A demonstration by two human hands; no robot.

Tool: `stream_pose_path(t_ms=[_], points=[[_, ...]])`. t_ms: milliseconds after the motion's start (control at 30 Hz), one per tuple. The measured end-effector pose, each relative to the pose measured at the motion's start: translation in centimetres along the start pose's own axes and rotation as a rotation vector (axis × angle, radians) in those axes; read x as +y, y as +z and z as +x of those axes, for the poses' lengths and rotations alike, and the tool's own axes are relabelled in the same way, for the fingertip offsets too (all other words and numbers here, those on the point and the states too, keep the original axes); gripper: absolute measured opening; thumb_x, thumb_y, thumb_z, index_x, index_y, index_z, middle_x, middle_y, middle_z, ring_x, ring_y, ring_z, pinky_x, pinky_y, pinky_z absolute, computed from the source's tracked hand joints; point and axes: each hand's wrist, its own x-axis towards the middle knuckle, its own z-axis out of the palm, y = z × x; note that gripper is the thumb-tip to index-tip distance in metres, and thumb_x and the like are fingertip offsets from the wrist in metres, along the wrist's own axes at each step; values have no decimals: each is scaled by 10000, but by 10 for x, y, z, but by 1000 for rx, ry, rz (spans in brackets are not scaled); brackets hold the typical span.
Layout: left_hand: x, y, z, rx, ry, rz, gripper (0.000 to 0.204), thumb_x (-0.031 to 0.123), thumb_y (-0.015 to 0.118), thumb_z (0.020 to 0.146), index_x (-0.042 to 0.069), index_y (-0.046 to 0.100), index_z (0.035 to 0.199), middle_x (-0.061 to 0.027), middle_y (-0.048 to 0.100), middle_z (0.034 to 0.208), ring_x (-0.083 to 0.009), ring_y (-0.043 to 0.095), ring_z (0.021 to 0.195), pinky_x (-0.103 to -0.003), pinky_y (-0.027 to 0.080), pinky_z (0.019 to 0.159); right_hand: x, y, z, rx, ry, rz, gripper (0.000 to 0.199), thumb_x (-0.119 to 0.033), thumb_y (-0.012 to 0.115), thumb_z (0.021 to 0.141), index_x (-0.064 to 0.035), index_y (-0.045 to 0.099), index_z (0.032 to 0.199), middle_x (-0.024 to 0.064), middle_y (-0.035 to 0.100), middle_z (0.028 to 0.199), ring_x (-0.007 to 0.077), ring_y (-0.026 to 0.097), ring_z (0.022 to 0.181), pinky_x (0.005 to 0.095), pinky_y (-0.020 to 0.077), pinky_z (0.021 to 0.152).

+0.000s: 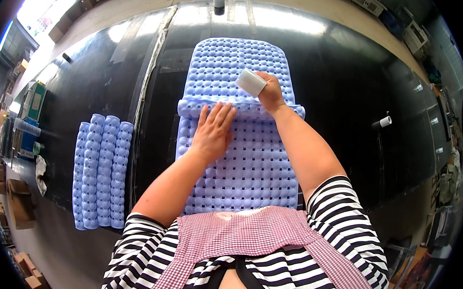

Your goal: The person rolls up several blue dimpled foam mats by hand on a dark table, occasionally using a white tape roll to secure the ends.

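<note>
A light-blue bubbled plastic mat (pixel 238 165) lies in front of me on the black table. Across its middle runs a raised fold or roll (pixel 189 109), and the bubbled part continues beyond it. My left hand (pixel 213 132) rests on the mat at this fold, palm down with the fingers stretched out. Just above the fold, my right hand (pixel 272 93) grips a whitish, translucent, roll-like piece (pixel 250 82); its exact kind is unclear. That piece is held tilted over the far part of the mat.
Several rolled blue bubbled mats (pixel 102 171) lie side by side on the left of the black table (pixel 339 85). A white roll (pixel 219 0) stands at the far edge, and another small white roll (pixel 385 121) lies at the right. Boxes (pixel 35 101) stand beyond the left edge.
</note>
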Motion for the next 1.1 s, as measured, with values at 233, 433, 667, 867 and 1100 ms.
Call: stream_pose_path(t_ms=[233,433,667,867,1100], points=[[-50,1,87,-206,-98,-24,696,233,688,898,107,426,1530,-139,469,1545,-294,382,1480,-496,226,1239,-14,18,-40,-50,-103,-320,263,-214,764,883,-37,776,1076,75,766,1011,167,714,947,347,554,887],[-16,-8,49,-39,-32,-60,495,239,775,807,132,641,1271,-133,590,1236,-362,605,1120,-490,449,972,-40,15,-126,-206,-612,-734,488,-209,857,771,-52,730,1215,154,720,1262,322,659,1246,502,432,1154],[42,-60,-42,-507,-142,-280,512,257,798,805,91,668,1271,-156,573,1222,-373,563,1161,-479,462,1009,-45,36,-250,-301,-387,-656,481,-251,821,807,-52,728,1235,155,695,1330,305,626,1311,486,425,1151],[24,-44,-29,78,-16,-176,332,210,789,824,107,692,1124,-89,636,1157,-310,591,1105,-443,448,988,-25,36,-165,8,-29,-315,342,-246,765,882,-42,755,1156,117,762,1080,201,720,941,336,559,844],[32,-13,-43,35,72,3,621,184,746,851,58,558,1429,-125,525,1504,-318,428,1460,-504,279,1232,-13,12,-57,137,58,-268,228,-235,735,924,-23,793,985,62,765,875,94,683,757,273,535,647]])
